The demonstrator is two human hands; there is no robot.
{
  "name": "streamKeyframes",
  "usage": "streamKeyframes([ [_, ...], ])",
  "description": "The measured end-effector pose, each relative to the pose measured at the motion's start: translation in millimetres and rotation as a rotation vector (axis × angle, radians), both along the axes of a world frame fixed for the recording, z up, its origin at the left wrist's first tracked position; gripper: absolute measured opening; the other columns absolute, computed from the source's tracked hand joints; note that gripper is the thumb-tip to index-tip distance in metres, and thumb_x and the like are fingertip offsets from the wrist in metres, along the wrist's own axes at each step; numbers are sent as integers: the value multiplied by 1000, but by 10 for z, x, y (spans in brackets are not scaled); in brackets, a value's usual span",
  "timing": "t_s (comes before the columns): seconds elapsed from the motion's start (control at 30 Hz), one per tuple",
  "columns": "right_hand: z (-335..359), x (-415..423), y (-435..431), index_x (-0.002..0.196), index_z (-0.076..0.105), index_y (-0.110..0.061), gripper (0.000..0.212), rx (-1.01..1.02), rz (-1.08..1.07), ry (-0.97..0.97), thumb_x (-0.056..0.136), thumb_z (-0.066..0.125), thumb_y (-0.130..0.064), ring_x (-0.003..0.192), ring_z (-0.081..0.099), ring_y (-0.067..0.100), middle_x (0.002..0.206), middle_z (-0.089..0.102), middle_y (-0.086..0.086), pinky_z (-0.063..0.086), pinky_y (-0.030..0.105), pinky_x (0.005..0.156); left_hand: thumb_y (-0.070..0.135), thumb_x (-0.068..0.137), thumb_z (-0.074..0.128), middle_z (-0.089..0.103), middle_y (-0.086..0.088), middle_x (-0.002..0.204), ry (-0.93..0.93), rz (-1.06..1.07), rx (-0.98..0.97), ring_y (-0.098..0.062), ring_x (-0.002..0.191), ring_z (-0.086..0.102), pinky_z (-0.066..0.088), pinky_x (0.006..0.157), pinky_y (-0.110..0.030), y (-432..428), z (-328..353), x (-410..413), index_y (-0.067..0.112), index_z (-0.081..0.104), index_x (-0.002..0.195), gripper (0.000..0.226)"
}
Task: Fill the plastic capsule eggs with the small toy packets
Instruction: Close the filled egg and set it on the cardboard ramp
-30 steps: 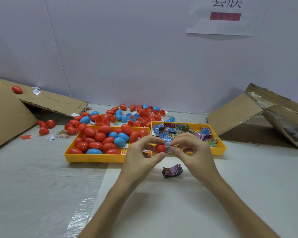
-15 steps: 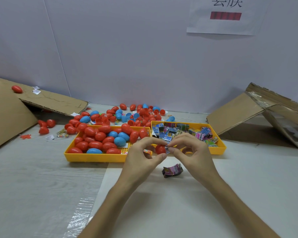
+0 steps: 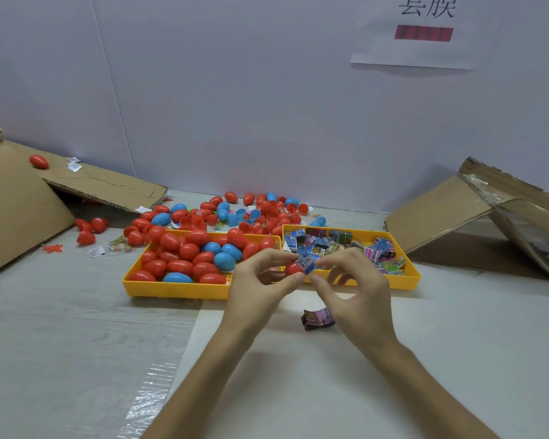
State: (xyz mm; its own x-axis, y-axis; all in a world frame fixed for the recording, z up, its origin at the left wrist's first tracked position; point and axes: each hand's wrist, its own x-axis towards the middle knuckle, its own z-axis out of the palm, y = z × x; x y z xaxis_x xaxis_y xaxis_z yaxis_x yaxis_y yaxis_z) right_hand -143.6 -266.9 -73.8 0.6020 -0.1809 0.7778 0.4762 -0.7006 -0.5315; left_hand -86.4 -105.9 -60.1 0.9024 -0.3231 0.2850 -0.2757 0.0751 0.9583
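Head view, both hands over the table in front of the two yellow trays. My left hand point(image 3: 260, 282) grips a red capsule egg point(image 3: 293, 269) between thumb and curled fingers, its open side turned toward my right hand point(image 3: 357, 291). My right thumb and forefinger pinch a blue toy packet point(image 3: 306, 263) and hold it against the egg's mouth. Both grips are closed on their objects, and the two objects touch.

Compared with one second ago, the packet sits a little higher and shows more clearly at the egg's rim. I judge that insertion is under way but not finished, since most of the packet is still outside the shell. The hands have otherwise hardly moved.

Unchanged items: a pink-and-black packet point(image 3: 318, 318) lies on the table just below my hands. The left tray point(image 3: 171, 288) holds closed red and blue eggs. The right tray point(image 3: 408, 280) holds the supply of packets. Loose eggs point(image 3: 251, 210) are scattered behind both trays.

Whether the egg's other half is attached cannot be seen.
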Motion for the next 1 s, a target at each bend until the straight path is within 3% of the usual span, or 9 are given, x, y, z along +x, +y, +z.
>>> streamKeyframes([
  [0.13, -47, -3, 59, 103, 68, -16, 29, -67, 18, -44, 80, 83, -8, 82, 63, 3, 96, 61, -7, 49, 13, 73, 15, 79, 85, 77, 9, 96, 114, -19, -86, -6, 91, 72, 55, 71, -15, -7, -8, -21, 28, 76, 95, 23],
  [0.27, -72, -19, 88, 106, 72, -8, 26, -123, -39, -99, 82, 80, -13, 92, 64, 11, 100, 62, -1, 54, 23, 79, 14, 78, 84, 77, 3, 99, 193, -40, -141, -15, 99, 72, 60, 82, -29, -31, -19, -36, 27, 78, 93, 21],
  [0.4, -88, -23, 116, 103, 74, -4, 24, -157, -127, -152, 82, 80, -14, 94, 62, 13, 100, 62, 5, 50, 17, 85, 17, 76, 85, 76, -3, 101, 231, -58, -156, -24, 105, 71, 60, 91, -43, -50, -18, -71, 20, 76, 96, 23],
  [0.53, -97, -20, 131, 105, 76, -3, 24, -182, -170, -198, 84, 77, -15, 97, 58, 4, 99, 63, 7, 44, 10, 89, 27, 61, 86, 73, -16, 106, 312, -97, -262, -28, 101, 73, 62, 77, -34, -66, 6, -121, 11, 74, 98, 42],
  [0.6, -103, -13, 124, 108, 76, -4, 26, -189, -179, -212, 83, 78, -13, 98, 57, 2, 100, 64, 7, 44, 9, 90, 27, 64, 84, 73, -18, 107, 363, -149, -315, -28, 98, 75, 61, 76, -30, -58, 32, -134, 7, 73, 102, 44],
  [0.77, -119, 8, 74, 113, 75, -4, 31, -208, -184, -233, 83, 80, -11, 101, 61, 7, 105, 65, 8, 47, 13, 92, 26, 84, 73, 76, -14, 106, 462, -219, -383, -30, 99, 75, 61, 77, -29, -33, 77, -133, 5, 72, 109, 33],
  [1.0, -128, -1, 114, 124, 70, -6, 36, -197, -144, -238, 89, 73, -14, 109, 62, 8, 114, 63, 1, 47, 17, 96, 16, 78, 76, 76, -20, 105, 602, -257, -493, -29, 95, 76, 61, 74, -27, -13, 98, -119, 4, 71, 103, 28],
])
